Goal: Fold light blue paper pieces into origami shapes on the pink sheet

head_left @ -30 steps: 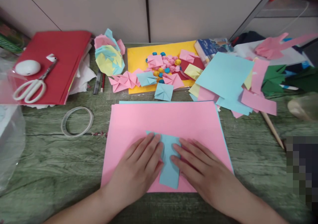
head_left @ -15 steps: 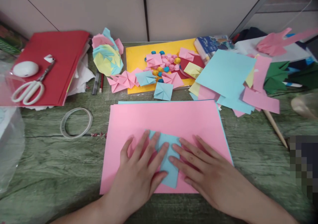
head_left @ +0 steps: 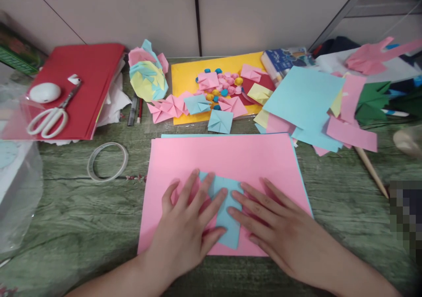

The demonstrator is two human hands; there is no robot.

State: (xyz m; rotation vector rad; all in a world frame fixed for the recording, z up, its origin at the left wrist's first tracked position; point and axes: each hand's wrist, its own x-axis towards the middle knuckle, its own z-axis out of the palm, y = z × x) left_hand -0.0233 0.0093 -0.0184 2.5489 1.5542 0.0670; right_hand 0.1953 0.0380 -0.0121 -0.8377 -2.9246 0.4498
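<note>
A folded light-blue paper (head_left: pixel 229 224) lies flat on a large pink sheet (head_left: pixel 198 152), with the edge of a blue sheet showing beneath the pink one. My left hand (head_left: pixel 184 226) rests over the folded paper's left side, fingers spread and pressing down on it. From the right, my right hand (head_left: pixel 277 226) lays its fingertips on the paper's right edge, fingers stretched out. Both hands cover part of the folded paper, so its full outline is hidden.
Left stand white scissors (head_left: pixel 49 120) on red paper (head_left: pixel 89 77), near a tape roll (head_left: pixel 108 161). Behind the pink sheet are folded paper pieces (head_left: pixel 220 121) and small coloured balls on a yellow sheet (head_left: pixel 184 79). Blue square paper (head_left: pixel 303 95) and a wooden stick (head_left: pixel 372 172) lie right.
The whole view has shifted slightly, so things appear a little further right. Both hands keep nearly the same place on the folded blue paper.
</note>
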